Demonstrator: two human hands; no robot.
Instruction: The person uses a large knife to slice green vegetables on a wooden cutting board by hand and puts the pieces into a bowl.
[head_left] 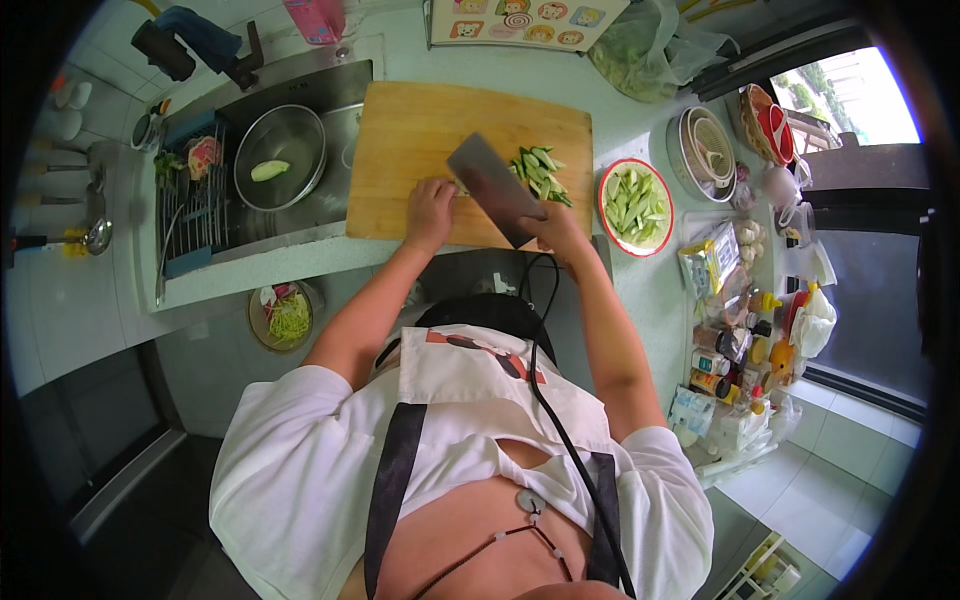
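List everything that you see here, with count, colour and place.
Rectangular wooden board: one, tan, counter centre.
Broad metal cleaver: one, grey, over board.
Cut vegetable sticks: several, green, board's right.
Round metal bowl: one, silver, in sink.
Oblong vegetable piece: one, pale green, in bowl.
Wire drainer rack: one, blue-grey, sink's left.
Round dish of green pieces: one, red-rimmed, right of board.
Clear plastic bag of greens: one, translucent, back right.
Bottles and jars: many, mixed, far right.
Upright box: one, pink, behind sink.
Illustrated panel: one, white, behind board.
Round scrap container: one, brownish, below counter.
Cloth apron: one, white, across chest.
Left hand: one, bare, on board.
Right hand: one, bare, gripping cleaver.
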